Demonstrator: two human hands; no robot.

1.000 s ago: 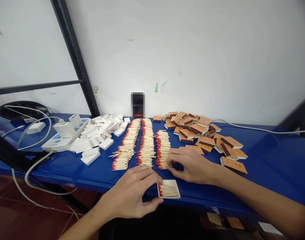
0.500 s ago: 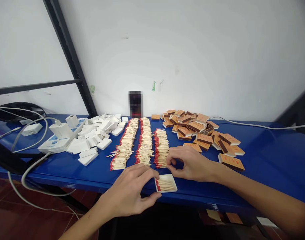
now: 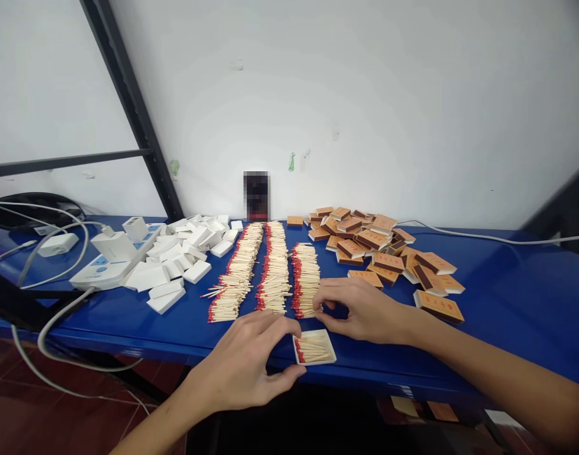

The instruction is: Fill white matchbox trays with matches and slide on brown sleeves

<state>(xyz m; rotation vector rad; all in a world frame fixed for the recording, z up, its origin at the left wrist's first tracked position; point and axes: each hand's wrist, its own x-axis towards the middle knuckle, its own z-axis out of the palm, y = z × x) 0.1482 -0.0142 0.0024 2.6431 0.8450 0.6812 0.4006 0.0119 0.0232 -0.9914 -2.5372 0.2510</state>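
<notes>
My left hand (image 3: 258, 360) grips the left end of a small white matchbox tray (image 3: 329, 354) between thumb and fingers, near the table's front edge. Inside the tray lies a layer of matches (image 3: 314, 349), red heads to the left. Just behind it, my right hand (image 3: 356, 309) has thumb and forefinger pinched on the plain ends of matches in the right-hand match row (image 3: 306, 278); how many it holds is hidden. Two longer rows of matches, the left row (image 3: 239, 265) and the middle row (image 3: 275, 265), run back toward the wall.
White closed-looking boxes or trays form a pile (image 3: 185, 249) at left, beside a power strip (image 3: 104, 268) with chargers and cables. Orange-brown matchbox sleeves (image 3: 372, 240) are heaped at right. A dark pixelated object (image 3: 257, 196) stands against the wall. Black shelf posts (image 3: 133, 114) frame the blue table.
My right hand has shifted slightly left and its fingers have drawn closer on the ends of the right-hand row. My left hand and the tray stay in place.
</notes>
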